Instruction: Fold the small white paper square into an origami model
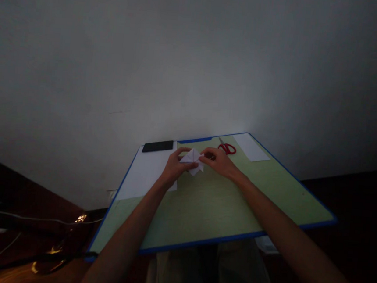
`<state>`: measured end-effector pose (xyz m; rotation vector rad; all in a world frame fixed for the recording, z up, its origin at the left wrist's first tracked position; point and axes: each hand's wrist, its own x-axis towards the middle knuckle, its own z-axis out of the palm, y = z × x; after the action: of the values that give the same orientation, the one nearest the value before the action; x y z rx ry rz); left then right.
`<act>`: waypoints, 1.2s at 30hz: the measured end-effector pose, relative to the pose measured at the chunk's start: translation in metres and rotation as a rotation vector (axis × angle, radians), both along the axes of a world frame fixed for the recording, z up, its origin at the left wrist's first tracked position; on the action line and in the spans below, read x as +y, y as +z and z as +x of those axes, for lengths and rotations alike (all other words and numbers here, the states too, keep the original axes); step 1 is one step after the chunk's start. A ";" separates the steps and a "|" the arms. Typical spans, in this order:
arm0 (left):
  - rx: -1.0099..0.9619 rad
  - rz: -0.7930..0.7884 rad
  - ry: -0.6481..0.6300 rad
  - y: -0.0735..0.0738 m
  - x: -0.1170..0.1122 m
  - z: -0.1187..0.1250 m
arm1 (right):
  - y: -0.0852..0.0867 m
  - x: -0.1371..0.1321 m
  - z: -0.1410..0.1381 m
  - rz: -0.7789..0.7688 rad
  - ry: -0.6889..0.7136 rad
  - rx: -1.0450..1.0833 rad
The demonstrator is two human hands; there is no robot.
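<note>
A small piece of folded white paper [193, 156] with pointed corners and creases is held up between my two hands, over the middle of the green table. My left hand [175, 163] grips it from the left, thumb in front and fingers behind. On the other side, my right hand [219, 160] pinches its right edge between thumb and fingertips. Just behind the right hand lie scissors [228, 149] with red handles, blades pointing away.
The green table [222, 206] has blue edging and stands against a grey wall [195, 63]. White sheets [139, 181] lie at left under a black phone-like slab [157, 146]. A white paper strip [250, 148] lies at back right. Cables [36, 219] run at lower left.
</note>
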<state>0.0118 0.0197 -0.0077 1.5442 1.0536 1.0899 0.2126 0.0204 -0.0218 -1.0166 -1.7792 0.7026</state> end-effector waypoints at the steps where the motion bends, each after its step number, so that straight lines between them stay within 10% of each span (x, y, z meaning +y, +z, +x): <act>1: -0.019 0.000 0.022 0.001 0.000 0.000 | -0.001 0.001 0.000 -0.006 -0.006 0.022; 11: -0.280 -0.041 0.051 -0.003 0.004 0.002 | -0.004 0.004 0.000 -0.277 0.120 0.283; 36: -0.287 -0.125 -0.009 0.001 0.002 0.002 | 0.002 -0.002 -0.003 -0.064 0.093 0.141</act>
<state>0.0138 0.0213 -0.0072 1.2490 0.8990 1.1762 0.2096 0.0181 -0.0202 -0.9074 -1.6988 0.8731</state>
